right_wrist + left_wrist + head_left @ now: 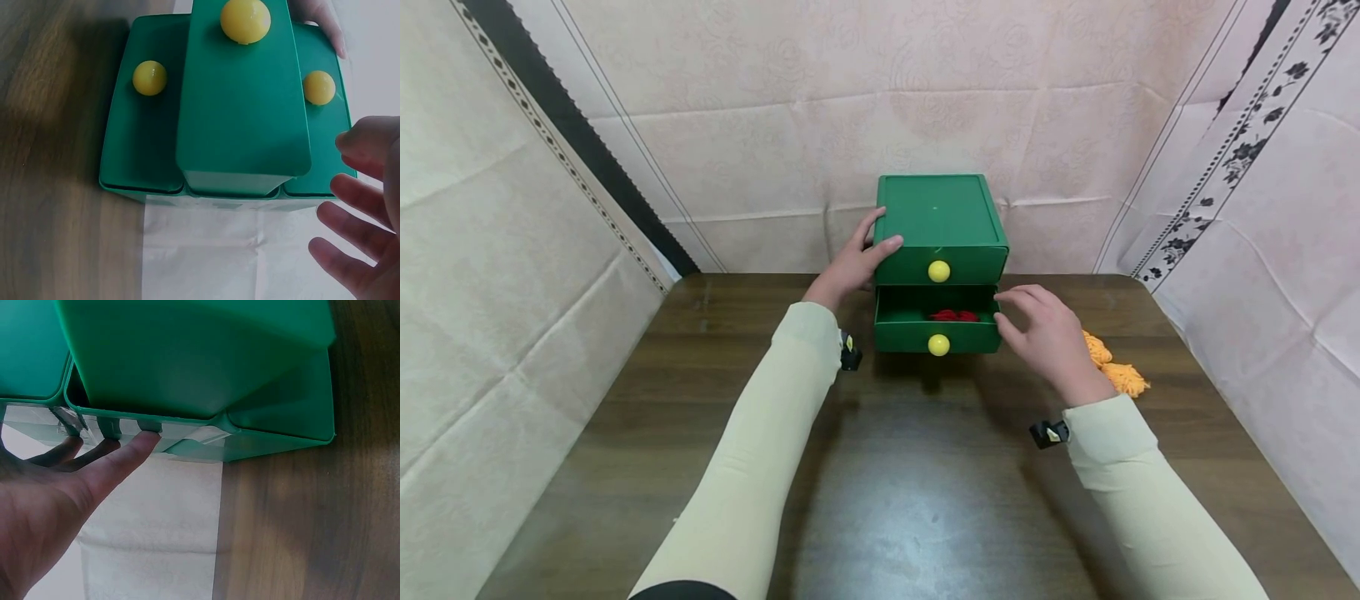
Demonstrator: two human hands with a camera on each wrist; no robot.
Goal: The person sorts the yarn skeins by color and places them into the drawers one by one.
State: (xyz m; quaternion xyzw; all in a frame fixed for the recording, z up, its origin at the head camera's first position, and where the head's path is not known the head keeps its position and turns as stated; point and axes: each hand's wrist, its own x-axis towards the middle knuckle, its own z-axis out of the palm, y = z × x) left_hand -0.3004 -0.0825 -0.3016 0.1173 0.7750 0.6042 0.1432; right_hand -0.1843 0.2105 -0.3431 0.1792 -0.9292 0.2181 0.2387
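A green drawer cabinet point(936, 208) with yellow round knobs stands at the table's back edge. Its middle drawer point(895, 335) is pulled out, and a red item point(955, 316) of unclear kind lies inside. The right wrist view shows the top drawer point(322, 137) and bottom drawer point(140, 131) pushed in. Against the cabinet's left side rests my left hand point(853, 262), its fingers fairly straight, thumb near the top front edge. My right hand point(1048, 337) is beside the pulled-out drawer's right side, fingers spread and loosely bent, holding nothing; in its wrist view they stand apart from the cabinet.
Orange yarn-like bundles point(1123, 379) lie on the brown wooden table point(910, 500), partly hidden behind my right hand. Pale patterned cloth point(850, 133) hangs behind the table and along both sides.
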